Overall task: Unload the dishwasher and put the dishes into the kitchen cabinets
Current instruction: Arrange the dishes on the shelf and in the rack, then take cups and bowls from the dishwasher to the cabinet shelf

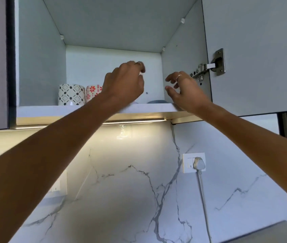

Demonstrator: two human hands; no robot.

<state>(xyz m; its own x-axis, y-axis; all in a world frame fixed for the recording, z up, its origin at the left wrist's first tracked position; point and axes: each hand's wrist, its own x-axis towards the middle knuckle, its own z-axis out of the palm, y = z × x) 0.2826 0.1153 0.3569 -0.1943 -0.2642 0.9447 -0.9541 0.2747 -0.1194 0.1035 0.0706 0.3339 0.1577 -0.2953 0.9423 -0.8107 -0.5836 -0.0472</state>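
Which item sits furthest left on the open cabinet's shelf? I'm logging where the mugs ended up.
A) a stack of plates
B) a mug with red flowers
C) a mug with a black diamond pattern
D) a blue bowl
C: the black diamond-pattern mug stands at the left end of the cabinet shelf, with the red-flower mug just to its right, partly hidden by the left hand.
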